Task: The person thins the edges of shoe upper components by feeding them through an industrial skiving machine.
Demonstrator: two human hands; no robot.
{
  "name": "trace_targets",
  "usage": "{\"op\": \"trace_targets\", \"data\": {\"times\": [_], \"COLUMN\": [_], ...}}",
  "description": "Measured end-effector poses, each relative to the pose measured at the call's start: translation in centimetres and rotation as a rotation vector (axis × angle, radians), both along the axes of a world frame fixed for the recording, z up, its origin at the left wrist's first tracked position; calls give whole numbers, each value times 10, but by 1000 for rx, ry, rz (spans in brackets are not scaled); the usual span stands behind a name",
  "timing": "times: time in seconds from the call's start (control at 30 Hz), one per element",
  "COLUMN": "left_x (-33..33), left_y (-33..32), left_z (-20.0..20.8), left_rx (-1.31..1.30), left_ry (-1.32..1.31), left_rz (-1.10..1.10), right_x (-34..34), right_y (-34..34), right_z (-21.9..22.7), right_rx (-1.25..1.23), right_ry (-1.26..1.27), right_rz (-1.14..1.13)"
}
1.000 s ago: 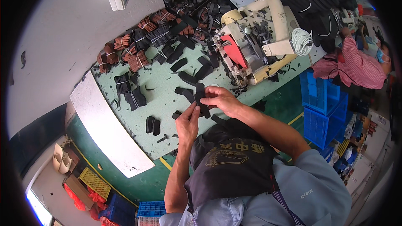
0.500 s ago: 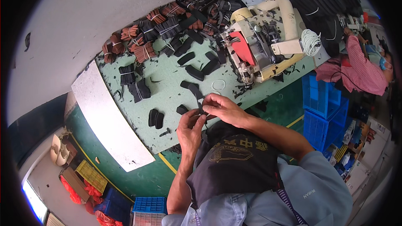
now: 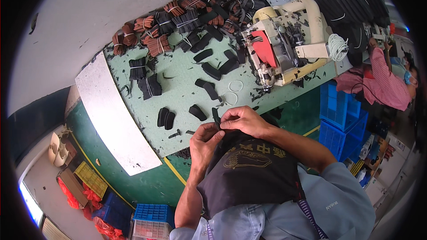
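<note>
Pinching a narrow black strip [image 3: 215, 114] with both my left hand [image 3: 203, 146] and my right hand [image 3: 247, 122], I have it near the front edge of the green bench [image 3: 180, 91]. Judged risk: a slack pinch could drop it over that edge, or among the loose black pieces [image 3: 197, 112].

Factory workshop, machine [image 3: 288, 50] on workbench [image 3: 175, 98], bundled strips [image 3: 158, 46], stacked blue crates [image 3: 336, 135]
</note>
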State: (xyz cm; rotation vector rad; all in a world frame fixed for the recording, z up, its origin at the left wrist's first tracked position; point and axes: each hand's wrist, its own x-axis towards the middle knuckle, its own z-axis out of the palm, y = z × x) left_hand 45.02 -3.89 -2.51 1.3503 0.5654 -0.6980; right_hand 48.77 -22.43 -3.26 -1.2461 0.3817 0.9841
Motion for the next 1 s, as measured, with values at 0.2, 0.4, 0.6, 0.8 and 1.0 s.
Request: {"op": "trace_targets", "data": {"times": [0.2, 0.4, 0.6, 0.8, 1.0], "left_x": [0, -29, -43, -44, -46], "left_y": [3, 21, 57, 53, 53], "left_z": [-5, -52, -59, -60, -63], "left_rx": [-104, -109, -222, -241, -137], "left_ry": [82, 205, 226, 218, 227], "left_rz": [101, 482, 632, 696, 591], "right_x": [-5, -7, -9, 2, 12], "right_y": [7, 17, 22, 50, 68], "right_z": [-3, -27, -78, -91, -65], "right_rx": [-106, -213, -300, -318, -387], "right_ry": [-89, 20, 7, -307, -649], "right_rz": [50, -42, -62, 151, 231]}}
